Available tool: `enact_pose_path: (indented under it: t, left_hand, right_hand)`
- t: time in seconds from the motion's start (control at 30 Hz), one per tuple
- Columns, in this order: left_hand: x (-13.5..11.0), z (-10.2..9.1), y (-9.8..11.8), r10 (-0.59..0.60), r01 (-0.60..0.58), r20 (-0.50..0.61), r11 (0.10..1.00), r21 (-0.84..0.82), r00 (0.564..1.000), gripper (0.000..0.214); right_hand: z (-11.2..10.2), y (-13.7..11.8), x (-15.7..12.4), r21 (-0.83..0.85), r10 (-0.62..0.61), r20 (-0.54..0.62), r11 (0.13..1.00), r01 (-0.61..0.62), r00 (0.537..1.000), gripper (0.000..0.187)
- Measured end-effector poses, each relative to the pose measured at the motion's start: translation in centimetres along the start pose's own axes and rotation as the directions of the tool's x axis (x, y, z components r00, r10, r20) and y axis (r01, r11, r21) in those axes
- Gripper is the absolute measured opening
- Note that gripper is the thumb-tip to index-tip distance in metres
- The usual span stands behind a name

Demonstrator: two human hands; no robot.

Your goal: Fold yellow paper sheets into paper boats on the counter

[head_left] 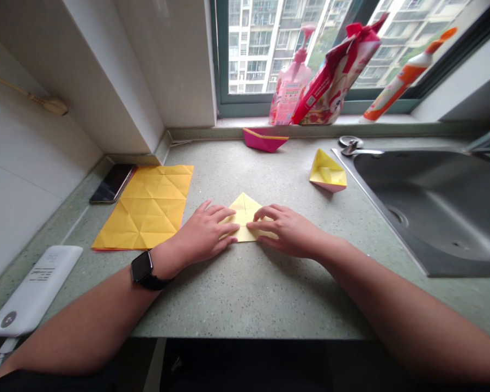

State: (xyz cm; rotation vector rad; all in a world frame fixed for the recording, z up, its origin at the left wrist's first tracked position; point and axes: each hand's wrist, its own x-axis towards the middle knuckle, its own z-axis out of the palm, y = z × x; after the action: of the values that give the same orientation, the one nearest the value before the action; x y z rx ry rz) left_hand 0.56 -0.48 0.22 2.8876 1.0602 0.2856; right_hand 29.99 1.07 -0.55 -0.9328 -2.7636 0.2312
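A pale yellow folded paper (pixel 244 206) lies on the counter in front of me, with a pointed top and a straight lower edge. My left hand (pixel 206 226) rests on its left side, fingers apart and stretched across the paper. On the right side, my right hand (pixel 283 228) presses down with spread, slightly bent fingers. The fingertips of both hands almost meet at the paper's middle, and they hide its side corners. A black watch (pixel 142 267) is on my left wrist.
Creased yellow sheets (pixel 151 204) lie at left beside a phone (pixel 113 183) and a white power bank (pixel 35 288). A pink paper boat (pixel 265 142) and a yellow paper boat (pixel 328 173) stand farther back. The sink (pixel 424 267) is at right; bottles, including a pink pump bottle (pixel 289 90), line the windowsill.
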Motion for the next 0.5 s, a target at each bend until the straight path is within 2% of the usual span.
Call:
enact_pose_path:
  t: [0.17,0.37,0.5]
  left_hand:
    - [-0.4,-0.7,-0.5,-0.022,0.022,-0.004,1.000,-0.005,1.000,0.024]
    - [-0.8,-2.4,-1.5,-0.068,0.068,0.047,0.998,-0.001,0.997,0.022]
    - [-1.3,-2.8,-2.1,-0.105,0.106,0.090,0.994,-0.003,0.990,0.019]
  right_hand:
    - [0.0,0.0,0.0,0.016,0.012,-0.004,1.000,-0.012,1.000,0.033]
    - [-0.3,-0.2,0.0,0.026,0.003,-0.004,1.000,-0.003,1.000,0.032]
    - [-0.3,0.0,0.0,0.020,-0.007,-0.004,1.000,0.007,1.000,0.034]
